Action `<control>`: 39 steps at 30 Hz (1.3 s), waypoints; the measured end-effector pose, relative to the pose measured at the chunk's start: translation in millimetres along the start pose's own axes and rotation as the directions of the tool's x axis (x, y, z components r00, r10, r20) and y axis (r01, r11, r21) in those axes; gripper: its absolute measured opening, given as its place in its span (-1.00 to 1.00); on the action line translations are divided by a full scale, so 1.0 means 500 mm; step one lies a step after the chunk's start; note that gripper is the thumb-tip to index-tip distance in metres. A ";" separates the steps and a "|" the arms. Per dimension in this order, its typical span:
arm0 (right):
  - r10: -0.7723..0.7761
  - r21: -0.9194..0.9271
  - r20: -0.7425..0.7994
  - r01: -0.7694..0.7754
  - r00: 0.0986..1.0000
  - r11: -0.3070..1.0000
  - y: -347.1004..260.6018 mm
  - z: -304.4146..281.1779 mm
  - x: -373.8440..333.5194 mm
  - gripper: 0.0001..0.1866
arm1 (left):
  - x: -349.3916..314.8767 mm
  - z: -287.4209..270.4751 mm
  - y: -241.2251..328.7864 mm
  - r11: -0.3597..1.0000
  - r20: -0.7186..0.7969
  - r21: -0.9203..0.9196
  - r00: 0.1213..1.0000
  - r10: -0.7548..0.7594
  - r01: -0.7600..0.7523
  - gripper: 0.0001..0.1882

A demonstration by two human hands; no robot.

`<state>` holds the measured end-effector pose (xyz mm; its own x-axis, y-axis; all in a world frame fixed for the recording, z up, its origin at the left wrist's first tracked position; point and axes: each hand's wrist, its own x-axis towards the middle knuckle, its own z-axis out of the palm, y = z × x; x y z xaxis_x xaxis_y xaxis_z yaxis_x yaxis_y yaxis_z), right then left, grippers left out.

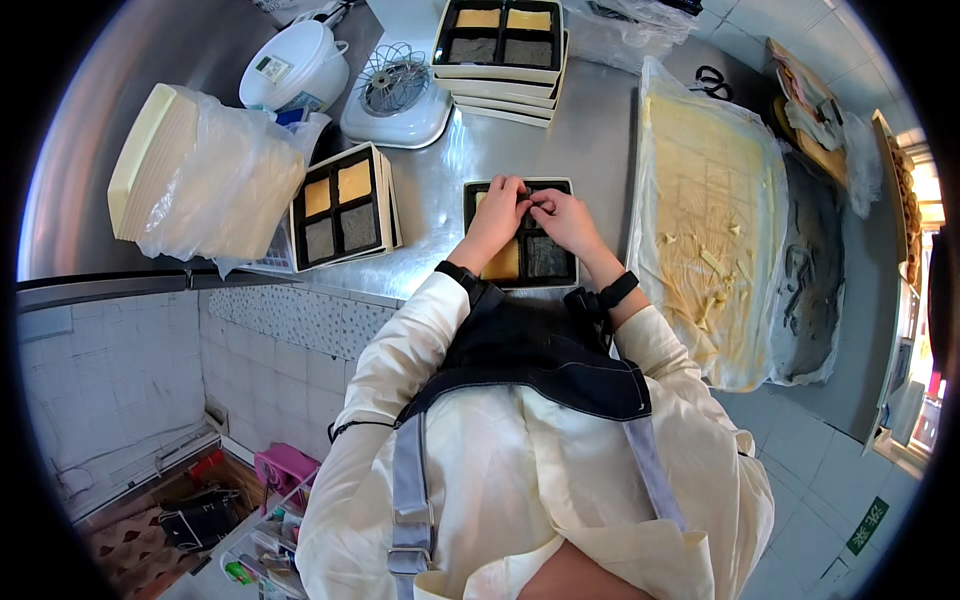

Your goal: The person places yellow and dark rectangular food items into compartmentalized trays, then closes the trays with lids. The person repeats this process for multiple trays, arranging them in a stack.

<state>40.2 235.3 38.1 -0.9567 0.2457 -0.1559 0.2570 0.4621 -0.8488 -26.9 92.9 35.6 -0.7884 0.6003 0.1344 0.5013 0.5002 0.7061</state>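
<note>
A cream box with a black four-part insert (520, 262) lies on the steel counter in front of me. A yellow square (500, 264) fills its near left compartment and a dark grey one (546, 258) its near right. Over the far half of the box, my left hand (498, 212) and my right hand (565, 220) meet, fingertips pinched together. Something small and dark may be between them, but I cannot make it out. Beneath my left hand a bit of yellow shows in the far left compartment. The far right compartment is mostly covered by my fingers.
Left stands a similar filled box (340, 208), beside plastic-wrapped cream trays (205, 175). Behind are a scale with a wire whisk head (395, 85), a white tub (295, 65) and stacked filled boxes (500, 60). Right lie a yellow sheet with scraps (710, 220), a dark sheet (810, 290) and scissors (712, 82).
</note>
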 end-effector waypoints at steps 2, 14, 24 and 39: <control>0.000 -0.051 0.011 0.001 1.000 0.999 -0.007 0.001 -0.006 -0.75 | -0.011 -0.001 -0.002 0.999 -0.040 -0.030 0.999 0.022 -0.023 -0.80; -0.047 -0.076 0.104 0.055 0.993 0.996 0.017 -0.001 0.004 -0.72 | -0.026 -0.018 0.009 0.831 0.178 0.476 0.957 0.230 -0.288 -0.73; -0.489 -0.550 -0.048 0.385 0.871 0.741 -0.025 -0.091 -0.076 -0.72 | -0.036 -0.048 0.045 0.895 0.207 0.331 0.948 0.241 -0.299 -0.81; -0.551 -0.614 -0.053 0.408 0.833 0.676 -0.037 -0.076 -0.112 -0.80 | -0.089 -0.138 0.008 0.995 -0.013 -0.073 0.998 0.060 -0.061 -0.80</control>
<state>94.1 245.1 81.9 -0.9311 -0.0048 0.3648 -0.1331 0.9355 -0.3272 -14.4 25.0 80.5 -0.7613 0.6212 0.1857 0.5209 0.4154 0.7457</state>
